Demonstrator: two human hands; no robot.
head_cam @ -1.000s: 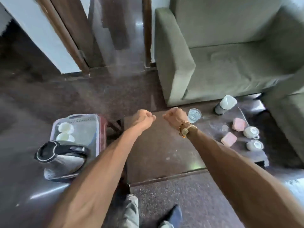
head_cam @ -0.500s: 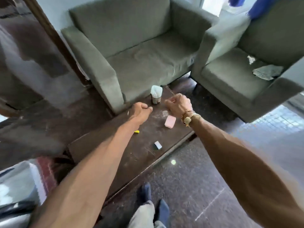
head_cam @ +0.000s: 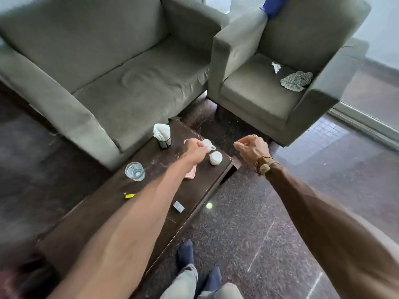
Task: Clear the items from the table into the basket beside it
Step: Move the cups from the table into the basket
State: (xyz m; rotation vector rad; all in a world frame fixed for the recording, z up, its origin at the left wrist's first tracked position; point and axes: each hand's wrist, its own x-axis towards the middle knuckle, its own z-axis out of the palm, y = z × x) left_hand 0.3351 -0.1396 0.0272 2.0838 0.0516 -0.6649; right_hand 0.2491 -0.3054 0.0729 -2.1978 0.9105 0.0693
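One view, head: all the lines below come from it, looking down on the scene.
Worktop (head_cam: 97, 214): long and dark; its long axis runs from lower left to upper right and ends near the armchair (head_cam: 269, 100).
Far cup (head_cam: 209, 144): at the far end of the worktop, upright, mouth up; its handle points right, toward that end.
Near cup (head_cam: 216, 158): just beside the far cup, upright; I cannot tell where its handle points.
Left hand (head_cam: 195, 151): stretched out to the far cup, with fingers curled at its left side. The back of the hand hides them, so I cannot tell if they grip. I judge it comes from the side away from the handle, to take the cup by its body.
Right hand (head_cam: 251, 148): above the floor (head_cam: 269, 212) past the worktop's end, fingers curled in and holding nothing that shows. It is probably kept ready for the near cup.
Pink pad (head_cam: 192, 173): flat, partly under the left forearm (head_cam: 151, 212); its long side runs about along it.
Glass (head_cam: 135, 171): upright at the edge near the sofa (head_cam: 108, 83), well apart from the cups.
Napkin holder (head_cam: 162, 135): upright, napkins pointing up.
Yellow stick (head_cam: 130, 195): flat, long axis about left to right.
Grey box (head_cam: 178, 206): flat, near the front edge.
Basket: not in view, so I judge each item needs a carry out of this frame.
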